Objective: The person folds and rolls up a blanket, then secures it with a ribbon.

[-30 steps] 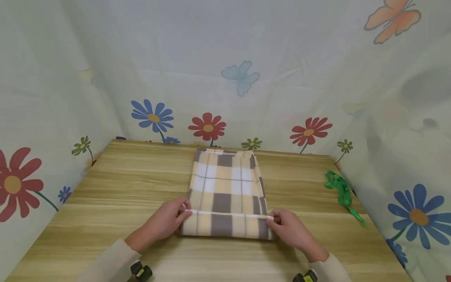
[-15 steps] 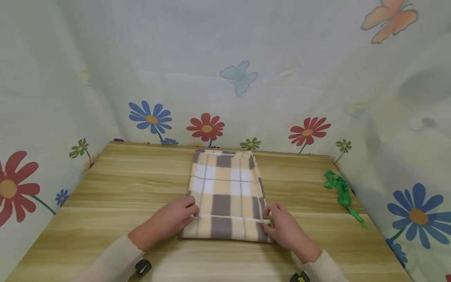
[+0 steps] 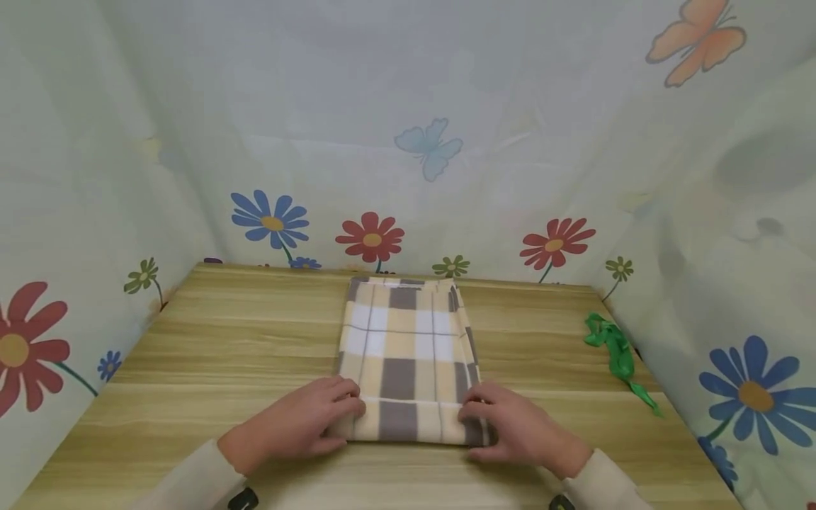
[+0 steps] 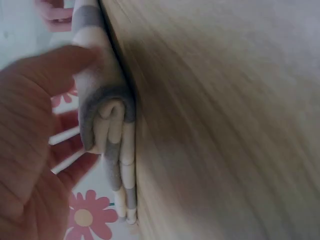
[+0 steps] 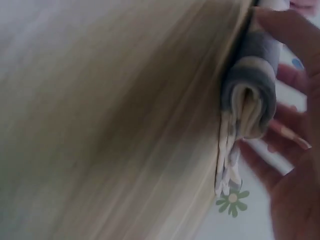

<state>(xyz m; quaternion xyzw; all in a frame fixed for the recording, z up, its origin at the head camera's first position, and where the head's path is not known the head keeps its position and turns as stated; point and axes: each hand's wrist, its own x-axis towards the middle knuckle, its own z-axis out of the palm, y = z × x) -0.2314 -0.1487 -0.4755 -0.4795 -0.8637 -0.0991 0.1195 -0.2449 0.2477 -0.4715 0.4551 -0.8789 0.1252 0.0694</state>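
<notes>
Surroundings: light-brown wood-grain tabletop [image 3: 242, 340], white floral-print fabric backdrop [image 3: 306, 163], crumpled bright-green ribbon-like strip [image 3: 620, 358].
Got the strip lying near the tabletop's right edge, with a narrow tail toward the near side. Can see backdrop behind and along both sides, creased in places. Carries a pale-blue printed butterfly [image 3: 428, 148] mid-back, an orange printed butterfly [image 3: 698, 42] upper right. Low on the back, shows a blue printed daisy [image 3: 272, 221] at left, then a red printed daisy [image 3: 371, 239], a small olive-green printed flower [image 3: 451, 266], another red one.
</notes>
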